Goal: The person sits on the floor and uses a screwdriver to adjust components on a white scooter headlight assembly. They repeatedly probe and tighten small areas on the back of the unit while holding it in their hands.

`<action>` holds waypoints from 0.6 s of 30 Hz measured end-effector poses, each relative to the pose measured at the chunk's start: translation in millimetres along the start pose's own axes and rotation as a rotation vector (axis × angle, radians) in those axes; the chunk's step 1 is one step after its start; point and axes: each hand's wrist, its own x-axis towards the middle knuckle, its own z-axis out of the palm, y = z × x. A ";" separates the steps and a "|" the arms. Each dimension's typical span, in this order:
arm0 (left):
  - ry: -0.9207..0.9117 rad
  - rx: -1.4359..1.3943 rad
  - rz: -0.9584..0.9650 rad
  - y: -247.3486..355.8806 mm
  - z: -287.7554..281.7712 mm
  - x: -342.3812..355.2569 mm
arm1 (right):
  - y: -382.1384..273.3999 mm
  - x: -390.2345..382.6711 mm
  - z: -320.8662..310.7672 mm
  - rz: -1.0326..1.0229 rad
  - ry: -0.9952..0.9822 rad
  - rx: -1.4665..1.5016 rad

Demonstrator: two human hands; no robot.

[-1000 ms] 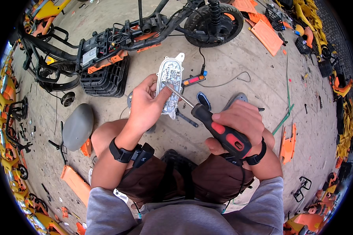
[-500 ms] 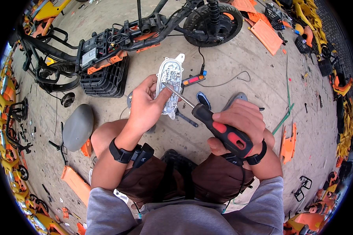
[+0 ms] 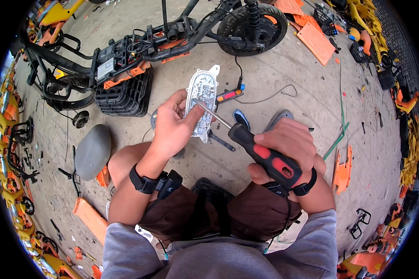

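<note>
A pale lamp housing (image 3: 204, 86) with a silvery board inside stands tilted upright in front of me, gripped at its lower left by my left hand (image 3: 171, 128), whose thumb lies over the board. My right hand (image 3: 286, 144) is wrapped round a black-and-red screwdriver (image 3: 272, 162); its metal shaft reaches up leftward to the board, with the tip right beside my left thumb. Whether the tip touches the board or a small part on it, I cannot tell. Below both hands are my bent knees.
A stripped scooter frame (image 3: 172, 46) lies across the top, with a black crate (image 3: 123, 100) beneath. A grey seat (image 3: 92, 151) is at left, an orange panel (image 3: 314, 42) at upper right. A cable (image 3: 265, 100), small parts and piles of yellow and orange bodywork surround me on the concrete.
The lamp housing sits a few pixels lower and the screwdriver handle is very slightly further right. The grips of both hands look the same.
</note>
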 end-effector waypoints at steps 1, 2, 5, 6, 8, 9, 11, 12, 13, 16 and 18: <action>0.006 -0.007 -0.009 1.8 0.8 -0.4 | -0.5 1.0 -0.4 0.001 -0.013 -0.005; 0.011 -0.013 -0.018 2.6 1.1 -0.6 | -0.8 1.4 -0.2 0.002 -0.025 -0.010; 0.008 0.010 -0.018 1.3 -0.5 -0.1 | -0.7 1.9 1.5 -0.016 -0.029 -0.035; 0.010 0.007 -0.024 2.4 0.5 -0.6 | -0.2 1.7 1.0 -0.010 -0.024 -0.021; 0.013 0.001 -0.034 5.8 3.4 -2.4 | 1.0 1.5 -0.5 0.001 -0.016 0.005; 0.004 0.038 -0.006 4.6 3.4 -2.6 | 1.3 1.8 -0.6 0.000 -0.003 0.008; -0.011 0.113 0.051 -0.9 2.1 -3.1 | 1.5 2.0 -0.1 -0.003 0.023 0.017; -0.007 0.141 0.073 -4.0 1.0 -3.2 | 1.0 2.8 -1.0 -0.003 0.014 0.012; -0.003 0.170 0.096 -7.2 -0.3 -3.2 | 0.2 4.0 -2.9 -0.003 0.006 0.008; 0.015 0.254 0.039 5.0 5.9 -5.3 | 2.6 1.3 -3.7 -0.001 0.024 0.006; 0.017 0.367 0.020 8.1 7.4 -6.3 | 3.2 0.1 -4.0 0.019 0.045 0.002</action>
